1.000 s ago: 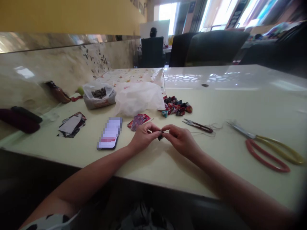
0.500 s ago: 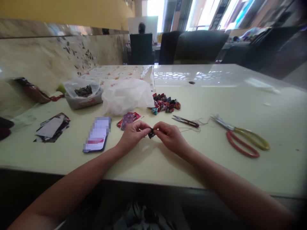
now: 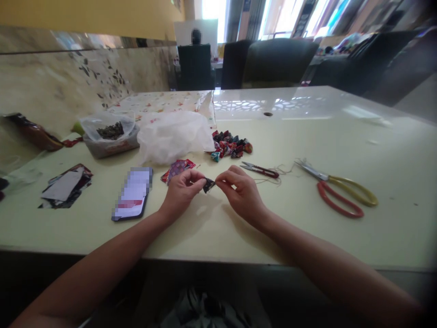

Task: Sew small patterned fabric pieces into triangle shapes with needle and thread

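My left hand (image 3: 180, 191) pinches a small dark folded fabric piece (image 3: 208, 184) just above the cream table (image 3: 307, 218). My right hand (image 3: 241, 191) is closed in a pinch right beside that piece, its fingertips at the piece's right edge; a thin thread (image 3: 273, 181) runs from it toward the snips. A pile of small colourful fabric shapes (image 3: 231, 146) lies behind my hands. A patterned red fabric scrap (image 3: 177, 168) lies flat behind my left hand.
Red thread snips (image 3: 261, 170) and large scissors with red and yellow handles (image 3: 337, 191) lie to the right. A phone (image 3: 132, 193), a white plastic bag (image 3: 175, 136), a bag-lined box of dark filling (image 3: 109, 135) and paper cuttings (image 3: 64, 186) lie left. Dark chairs (image 3: 276, 61) stand beyond the table.
Both hands have lifted slightly and spread a little apart, so the dark piece now shows clearly in the left hand's pinch. The camera view has drifted.
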### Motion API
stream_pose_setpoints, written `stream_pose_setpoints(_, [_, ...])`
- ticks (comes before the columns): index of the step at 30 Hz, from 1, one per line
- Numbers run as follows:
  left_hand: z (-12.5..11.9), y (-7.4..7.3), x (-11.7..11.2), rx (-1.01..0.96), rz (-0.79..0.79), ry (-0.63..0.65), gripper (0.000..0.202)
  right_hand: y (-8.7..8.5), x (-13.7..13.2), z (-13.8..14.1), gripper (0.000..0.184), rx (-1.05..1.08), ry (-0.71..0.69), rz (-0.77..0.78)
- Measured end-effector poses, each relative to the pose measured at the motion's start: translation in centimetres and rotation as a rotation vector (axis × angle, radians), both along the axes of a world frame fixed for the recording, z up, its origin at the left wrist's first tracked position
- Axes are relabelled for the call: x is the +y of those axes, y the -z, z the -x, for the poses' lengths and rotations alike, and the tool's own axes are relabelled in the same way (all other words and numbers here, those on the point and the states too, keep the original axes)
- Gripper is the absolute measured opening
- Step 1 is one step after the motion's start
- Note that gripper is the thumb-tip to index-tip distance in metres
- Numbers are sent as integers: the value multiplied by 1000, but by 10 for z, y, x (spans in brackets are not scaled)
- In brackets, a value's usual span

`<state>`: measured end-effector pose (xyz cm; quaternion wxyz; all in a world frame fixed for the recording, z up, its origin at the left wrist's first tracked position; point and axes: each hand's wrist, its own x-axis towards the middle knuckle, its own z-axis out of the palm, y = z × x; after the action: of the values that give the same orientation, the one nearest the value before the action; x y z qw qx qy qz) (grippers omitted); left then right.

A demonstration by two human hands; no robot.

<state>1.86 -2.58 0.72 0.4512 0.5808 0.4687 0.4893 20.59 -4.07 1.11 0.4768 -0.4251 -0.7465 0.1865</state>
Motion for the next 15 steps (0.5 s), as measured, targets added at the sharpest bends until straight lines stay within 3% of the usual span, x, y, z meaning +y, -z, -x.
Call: stream_pose_setpoints(15, [-3,-5,-4,-46,-6,22,16,-3,-5,3,13,-6,-20,3])
